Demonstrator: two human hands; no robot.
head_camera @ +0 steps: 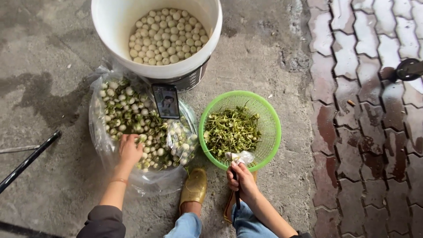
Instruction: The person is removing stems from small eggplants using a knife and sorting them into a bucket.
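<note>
My left hand (129,149) reaches into a clear plastic bag (100,141) of small round pale-green fruits with stems (132,117), fingers closed over some of them. My right hand (241,180) is closed around a dark-handled tool (237,194), probably a knife, with its tip wrapped in white material (240,157) at the rim of a green plastic basket (269,128). The basket holds cut green stems and caps (231,131). A white bucket (119,26) behind the bag holds several trimmed pale round fruits (167,36).
A phone (166,101) stands against the bucket, over the bag. My feet in tan shoes (194,187) sit between bag and basket. Dark rods (26,161) lie at the left on wet concrete. Brick paving (370,110) runs along the right, with a dark object (407,69) at its edge.
</note>
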